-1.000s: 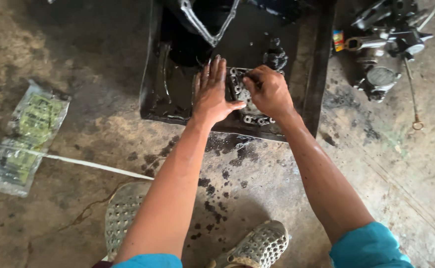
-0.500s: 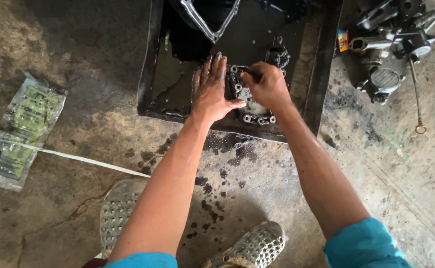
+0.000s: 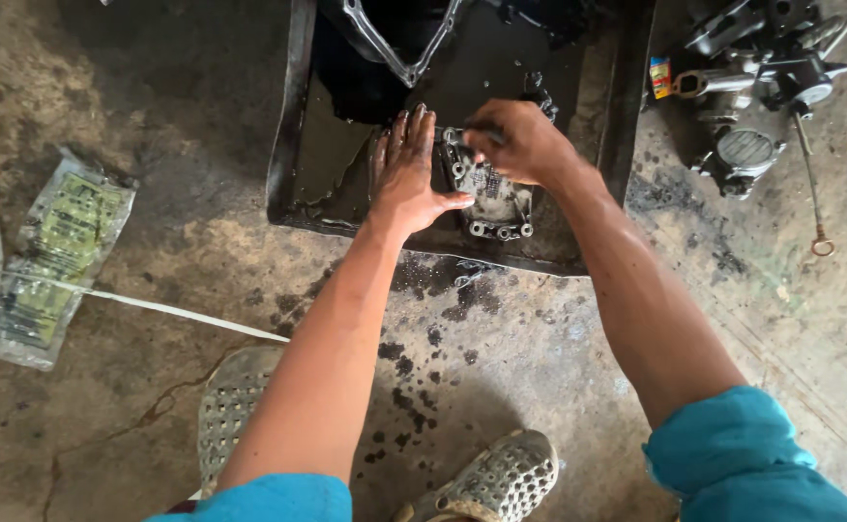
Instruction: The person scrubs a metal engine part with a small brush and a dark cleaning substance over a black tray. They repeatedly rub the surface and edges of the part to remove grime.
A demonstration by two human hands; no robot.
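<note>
Lately changed: little is altered across the last second; both hands are kept on the same metal part in the tray, the left hand staying flat beside it and the right hand staying closed over its upper end. The view alone is shifted slightly.
Meaning: the part is judged to be still under cleaning or handling in the tray, with no sign of it being lifted out.
Left hand (image 3: 409, 174): spread flat, fingers extended and close together, palm pressed down on the tray floor, thumb laid against the left edge of the metal part. Nothing is gripped.
Right hand (image 3: 520, 140): curled closed over the top of the metal part; a small item may be pinched in the fingers, but it cannot be told what, as the fingertips are blurred.
Metal part (image 3: 491, 198): a grey cast cover with bolt holes, lying flat in the lower right area of the tray, between the two hands.
Tray (image 3: 288, 126): a dark, oily metal pan set on the floor, its inside blackened.
Nearby: a silver frame piece (image 3: 399, 53) is seen at the tray's top; an engine assembly (image 3: 747, 106) lies to the right, well apart; a plastic packet (image 3: 56, 251) lies far to the left; two perforated sandals (image 3: 486, 483) are seen below.
</note>
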